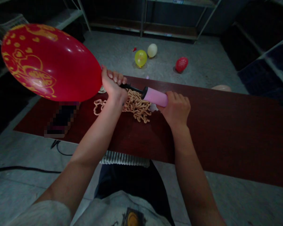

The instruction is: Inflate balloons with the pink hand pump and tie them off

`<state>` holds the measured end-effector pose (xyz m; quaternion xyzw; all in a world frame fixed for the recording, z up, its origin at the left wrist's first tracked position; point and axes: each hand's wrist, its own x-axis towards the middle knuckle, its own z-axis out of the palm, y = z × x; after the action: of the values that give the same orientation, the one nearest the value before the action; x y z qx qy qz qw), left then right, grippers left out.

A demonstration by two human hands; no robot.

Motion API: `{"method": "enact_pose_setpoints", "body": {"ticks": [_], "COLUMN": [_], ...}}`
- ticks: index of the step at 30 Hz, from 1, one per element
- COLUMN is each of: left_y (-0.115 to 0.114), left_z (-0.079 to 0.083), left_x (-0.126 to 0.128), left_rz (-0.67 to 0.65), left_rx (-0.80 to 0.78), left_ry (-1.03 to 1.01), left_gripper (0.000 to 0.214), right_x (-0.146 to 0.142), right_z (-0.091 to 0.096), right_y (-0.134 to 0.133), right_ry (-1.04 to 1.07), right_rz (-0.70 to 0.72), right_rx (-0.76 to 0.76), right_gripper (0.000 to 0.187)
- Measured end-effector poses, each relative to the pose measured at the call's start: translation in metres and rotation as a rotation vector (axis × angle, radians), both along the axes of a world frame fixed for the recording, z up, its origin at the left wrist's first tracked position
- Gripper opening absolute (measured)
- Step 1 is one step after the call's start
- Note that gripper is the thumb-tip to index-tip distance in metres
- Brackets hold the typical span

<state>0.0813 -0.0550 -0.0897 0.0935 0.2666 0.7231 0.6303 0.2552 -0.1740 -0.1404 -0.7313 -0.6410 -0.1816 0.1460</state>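
A large inflated red balloon (54, 62) with yellow heart prints extends to the left of my left hand (114, 80). My left hand is closed round the balloon's neck and the black end of a hand balloon pump (155, 96). My right hand (178, 108) is wrapped round the far end of the pump's pink barrel. A black rod shows between the barrel and my left hand. The spot where the balloon meets the pump is hidden by my left fingers. Under the pump, a pile of tan, wavy strands (139, 108) lies on the dark red-brown table (226, 135).
A blurred dark rectangular item (62, 119) lies at the table's left. On the floor beyond are a yellow balloon (141, 58), a white balloon (152, 50) and a smaller red balloon (181, 64). Metal shelves (169, 30) stand behind. A black cable (25, 169) runs across the floor at left.
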Motion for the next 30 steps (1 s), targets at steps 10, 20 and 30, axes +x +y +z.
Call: {"method": "enact_pose_setpoints", "body": {"ticks": [10,20,30], "left_y": [-0.012,0.001,0.022], "left_z": [-0.008,-0.007,-0.01], "left_x": [0.021,0.008,-0.013], "left_rz": [-0.089,-0.057,-0.002], "left_rx": [0.027,0.015,0.006], "left_ry": [0.063,0.018,-0.024], "left_gripper": [0.058,0.055,0.051], "right_x": [-0.016,-0.018,0.008], "right_z": [-0.013,-0.011,-0.016], "right_y": [0.005,0.012,0.009], "right_ry": [0.082,0.074,0.025], "right_rz": [0.06,0.062,-0.031], "right_rx": [-0.017,-0.005,0.023], "right_gripper": [0.03,0.041,0.036]}}
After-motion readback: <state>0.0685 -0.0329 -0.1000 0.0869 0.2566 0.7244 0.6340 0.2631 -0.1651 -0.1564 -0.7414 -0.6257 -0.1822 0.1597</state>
